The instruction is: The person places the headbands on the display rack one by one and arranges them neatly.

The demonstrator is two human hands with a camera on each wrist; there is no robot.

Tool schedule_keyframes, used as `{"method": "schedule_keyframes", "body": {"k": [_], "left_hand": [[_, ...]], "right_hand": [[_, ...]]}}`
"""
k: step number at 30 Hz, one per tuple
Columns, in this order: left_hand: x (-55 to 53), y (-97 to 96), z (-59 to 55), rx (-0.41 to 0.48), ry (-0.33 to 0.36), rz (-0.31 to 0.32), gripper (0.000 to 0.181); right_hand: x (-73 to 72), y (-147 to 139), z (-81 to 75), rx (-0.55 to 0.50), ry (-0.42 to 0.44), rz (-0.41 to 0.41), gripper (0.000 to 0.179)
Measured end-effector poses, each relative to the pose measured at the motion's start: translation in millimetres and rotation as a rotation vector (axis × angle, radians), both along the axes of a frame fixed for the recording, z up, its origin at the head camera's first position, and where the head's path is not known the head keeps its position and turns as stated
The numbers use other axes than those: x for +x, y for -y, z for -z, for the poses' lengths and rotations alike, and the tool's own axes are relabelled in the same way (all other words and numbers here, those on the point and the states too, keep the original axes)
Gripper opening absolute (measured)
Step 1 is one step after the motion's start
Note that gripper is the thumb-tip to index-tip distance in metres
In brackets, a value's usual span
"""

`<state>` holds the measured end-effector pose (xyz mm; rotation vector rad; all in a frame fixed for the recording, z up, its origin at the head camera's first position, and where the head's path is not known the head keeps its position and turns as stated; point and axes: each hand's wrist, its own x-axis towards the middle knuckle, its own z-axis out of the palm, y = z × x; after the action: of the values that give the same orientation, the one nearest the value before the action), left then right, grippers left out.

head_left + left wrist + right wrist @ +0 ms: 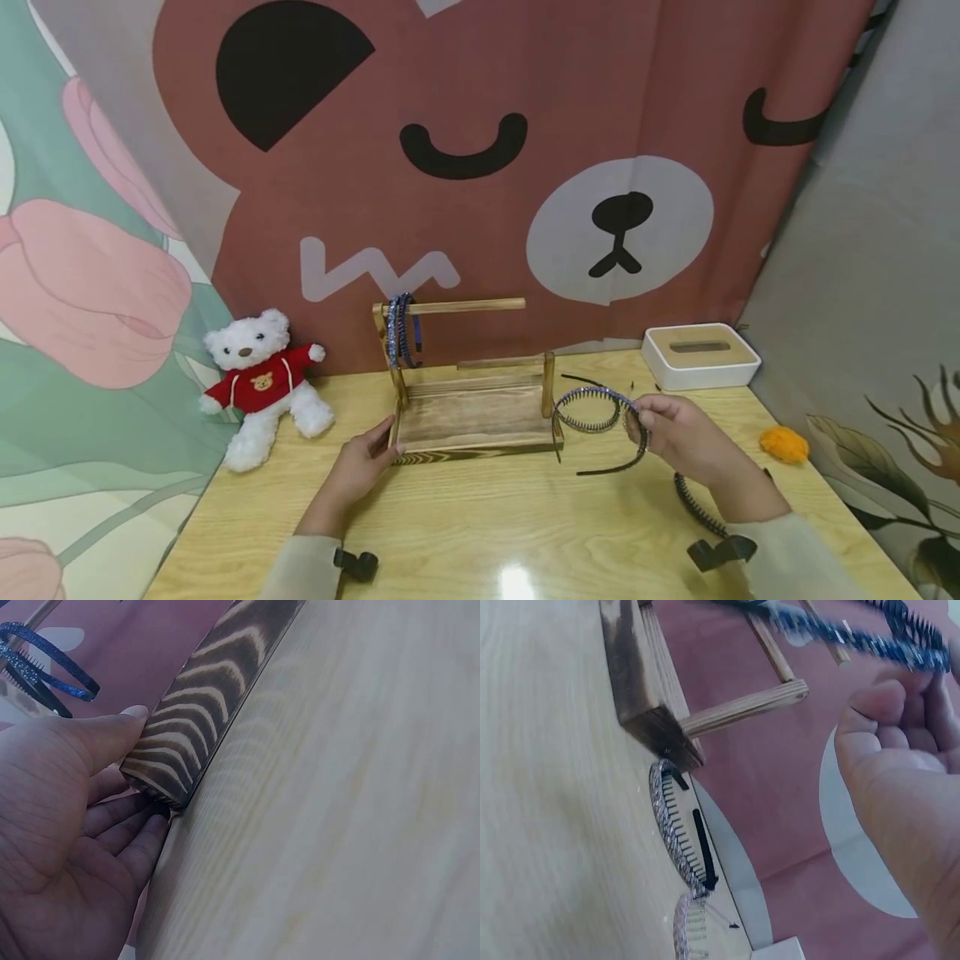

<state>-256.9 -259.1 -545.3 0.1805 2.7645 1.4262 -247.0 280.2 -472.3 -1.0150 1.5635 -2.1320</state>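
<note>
A two-tier wooden rack (468,417) stands on the table. My left hand (362,467) grips its front left corner; in the left wrist view the thumb lies along the dark striped edge (199,712), with fingers curled at its end. Blue glittery headbands (394,333) hang at the left end of the upper bar (472,306). Just right of the rack, my right hand (686,437) pinches a toothed blue glittery headband (855,639) in the air. Beneath it on the table lies a sparkly toothed headband (673,825), with a pinkish one (681,930) beside it.
Another dark toothed headband (697,508) lies partly under my right forearm. At the left sits a white teddy bear (258,379) in a red top. A white tissue box (701,358) stands back right, and an orange fluffy item (783,445) lies near the right edge.
</note>
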Motion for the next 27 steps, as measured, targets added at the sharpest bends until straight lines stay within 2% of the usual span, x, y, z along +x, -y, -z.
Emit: {"method": "schedule_keyframes", "body": {"k": [3,7,11,14,17,25,27], "left_hand": [[0.9,1.2,-0.5,-0.006,-0.007,-0.001,0.068],[1.4,1.7,-1.1,-0.007,-0.009,0.006,0.069],[1.4,1.6,-1.1,-0.014,-0.011,0.008,0.069],[1.1,1.6,-1.8,-0.022,-0.018,0.003,0.069],[0.9,1.8,-2.2,-0.022,-0.015,0.007,0.069],[1.0,1.3,-1.8,-0.024,-0.006,0.009,0.069],[1.4,1.1,-1.8,-0.027,-0.006,0.009,0.069]], "right_hand": [[-8.0,6,-4.0,-0.077,0.083,0.04,0.04],[-16.6,10,-8.9,-0.203,0.156,0.097,0.043],[-22.2,9,-15.0,-0.356,0.273,0.119,0.04],[-26.7,11,-20.3,-0.435,0.317,0.141,0.037],[-30.0,14,-26.8,-0.469,0.314,0.176,0.036],[-39.7,33,-51.4,-0.439,0.237,0.285,0.03],[-42.3,39,-59.5,-0.424,0.225,0.335,0.028]]}}
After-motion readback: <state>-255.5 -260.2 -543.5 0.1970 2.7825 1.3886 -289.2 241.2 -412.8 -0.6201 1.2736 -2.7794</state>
